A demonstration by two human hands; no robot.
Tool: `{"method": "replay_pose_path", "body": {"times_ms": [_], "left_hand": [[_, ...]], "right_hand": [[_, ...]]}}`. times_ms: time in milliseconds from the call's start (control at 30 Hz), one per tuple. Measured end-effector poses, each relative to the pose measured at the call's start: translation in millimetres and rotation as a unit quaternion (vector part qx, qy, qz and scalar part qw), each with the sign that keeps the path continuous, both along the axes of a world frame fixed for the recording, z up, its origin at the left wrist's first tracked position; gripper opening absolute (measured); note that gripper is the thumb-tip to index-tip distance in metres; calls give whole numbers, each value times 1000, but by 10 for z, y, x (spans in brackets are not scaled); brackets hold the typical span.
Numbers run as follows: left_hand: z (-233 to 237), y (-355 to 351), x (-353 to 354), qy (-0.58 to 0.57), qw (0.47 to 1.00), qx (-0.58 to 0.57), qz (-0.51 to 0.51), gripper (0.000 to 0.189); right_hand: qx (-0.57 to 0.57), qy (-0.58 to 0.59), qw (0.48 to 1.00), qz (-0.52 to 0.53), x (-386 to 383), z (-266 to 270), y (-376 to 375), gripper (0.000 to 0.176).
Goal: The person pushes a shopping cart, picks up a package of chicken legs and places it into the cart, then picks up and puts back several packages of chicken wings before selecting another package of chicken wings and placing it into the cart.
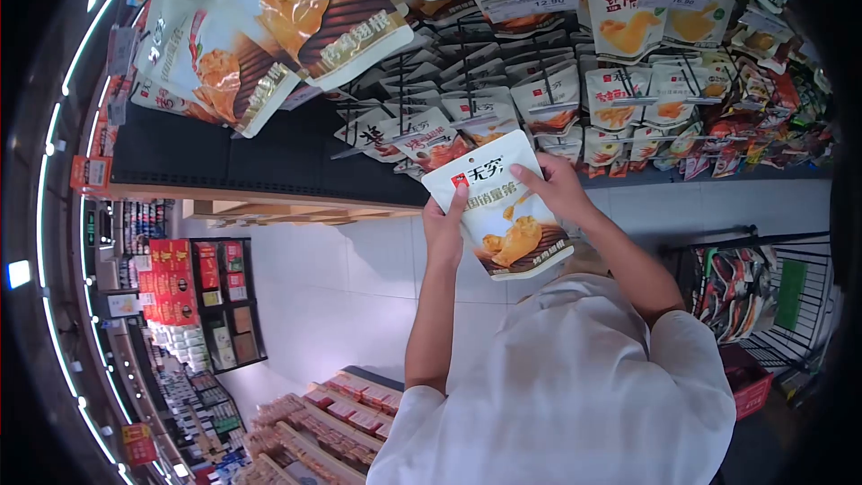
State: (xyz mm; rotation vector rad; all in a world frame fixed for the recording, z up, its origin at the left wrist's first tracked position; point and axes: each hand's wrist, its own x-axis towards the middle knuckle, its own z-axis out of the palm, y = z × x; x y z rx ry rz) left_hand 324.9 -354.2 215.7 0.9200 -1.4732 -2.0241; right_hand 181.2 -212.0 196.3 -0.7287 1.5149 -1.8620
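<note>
A white snack pouch (503, 207) with a red logo, dark lettering and a picture of golden chicken is held up in front of my chest. My left hand (444, 220) grips its left edge, the thumb lying on the front. On the upper right edge my right hand (549, 187) is closed, its thumb also on the front. The fingers behind the pouch are partly hidden. Just beyond it, similar small pouches (431, 137) hang on shelf hooks.
Large pouches (296, 18) hang close at the upper left, above a dark shelf panel (224, 157). A wire cart (799, 305) with packages and a red basket (747, 384) stand at the right. Shelves of goods (332, 422) rise at the lower left.
</note>
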Motion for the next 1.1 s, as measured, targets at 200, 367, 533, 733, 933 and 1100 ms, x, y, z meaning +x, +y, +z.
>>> {"method": "replay_pose_path", "body": {"times_ms": [200, 367, 533, 733, 933, 1100], "left_hand": [[344, -396, -462, 21, 1000, -12, 7, 33], [432, -754, -955, 63, 997, -45, 14, 26], [509, -1028, -1255, 109, 991, -64, 33, 25], [535, -1303, -1250, 183, 980, -79, 6, 25], [579, -1512, -1111, 196, 972, -128, -5, 21], [601, -1662, -1200, 181, 975, -114, 53, 23]], "right_hand": [[4, 116, 990, -83, -409, 270, -412, 34], [-18, 176, 974, -141, -788, 552, -606, 30], [-40, 219, 965, -142, -1056, 597, -870, 25], [-156, 280, 934, -158, -1163, 612, -1125, 18], [-174, 294, 928, -149, -1208, 778, -1112, 18], [-161, 233, 947, -153, -1121, 804, -1215, 28]]}}
